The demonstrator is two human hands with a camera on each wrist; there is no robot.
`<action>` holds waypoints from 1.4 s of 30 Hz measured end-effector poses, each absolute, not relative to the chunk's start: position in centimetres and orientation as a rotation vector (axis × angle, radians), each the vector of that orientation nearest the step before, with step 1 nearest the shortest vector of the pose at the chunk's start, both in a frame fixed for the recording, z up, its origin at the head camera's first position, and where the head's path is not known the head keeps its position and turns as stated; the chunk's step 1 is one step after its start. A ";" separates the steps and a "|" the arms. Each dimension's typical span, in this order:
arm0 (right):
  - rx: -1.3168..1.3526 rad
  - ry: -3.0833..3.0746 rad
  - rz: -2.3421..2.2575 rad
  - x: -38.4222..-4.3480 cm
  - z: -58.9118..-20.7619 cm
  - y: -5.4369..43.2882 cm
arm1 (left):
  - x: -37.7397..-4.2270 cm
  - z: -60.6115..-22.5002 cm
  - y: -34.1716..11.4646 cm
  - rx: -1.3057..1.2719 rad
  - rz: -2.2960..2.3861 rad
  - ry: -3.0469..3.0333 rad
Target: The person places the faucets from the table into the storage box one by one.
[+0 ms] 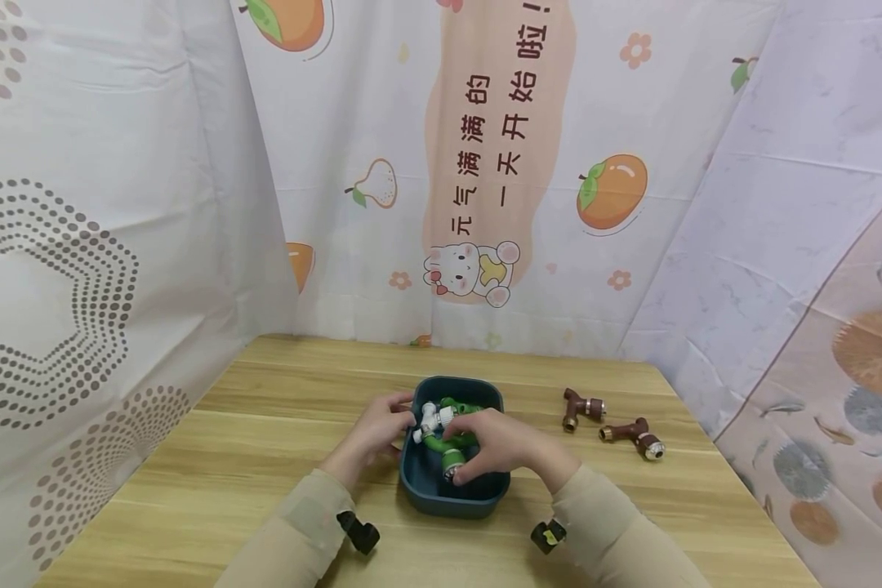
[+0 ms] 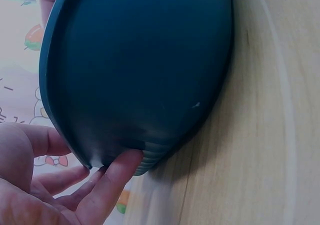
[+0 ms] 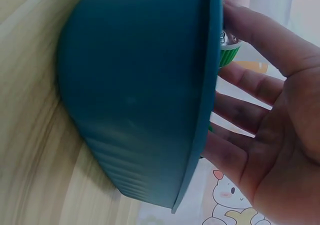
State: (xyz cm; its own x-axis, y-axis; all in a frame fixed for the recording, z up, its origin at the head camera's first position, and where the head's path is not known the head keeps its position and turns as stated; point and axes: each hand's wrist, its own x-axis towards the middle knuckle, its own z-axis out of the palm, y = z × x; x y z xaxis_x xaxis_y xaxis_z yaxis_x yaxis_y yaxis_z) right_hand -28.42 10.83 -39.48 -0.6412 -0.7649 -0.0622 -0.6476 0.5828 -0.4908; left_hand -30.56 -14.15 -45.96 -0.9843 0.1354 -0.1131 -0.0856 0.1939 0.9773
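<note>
Green taps (image 1: pixel 452 459) and a white tap (image 1: pixel 428 420) sit in the bin (image 1: pixel 456 507), lower centre of my head view; brown taps (image 1: pixel 575 405) lie out to the right, so I'd judge it partway. My right hand (image 1: pixel 503 443) hides some. Left-wrist view: my left hand (image 2: pixel 55 186) spreads loose fingers against the bin, lower left, contents hidden. Right-wrist view: fingers reach over the bin's edge; whether they grip, I can't tell.

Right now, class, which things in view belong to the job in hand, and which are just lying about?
Seemingly in the job: left hand, right hand, dark teal bin, green taps, white tap.

Seemingly just lying about: two brown taps.
</note>
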 end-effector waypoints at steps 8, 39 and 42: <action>-1.169 2.516 -0.612 -28.3 -39.8 10.3 | -30.7 -46.1 -14.2 0.047 1.883 2.291; -1.177 2.471 -0.813 -28.3 -39.4 11.0 | -30.5 -45.9 -14.2 0.043 1.885 2.279; -1.187 2.462 -0.854 -28.4 -39.3 11.3 | -30.6 -45.9 -14.1 0.039 1.885 2.282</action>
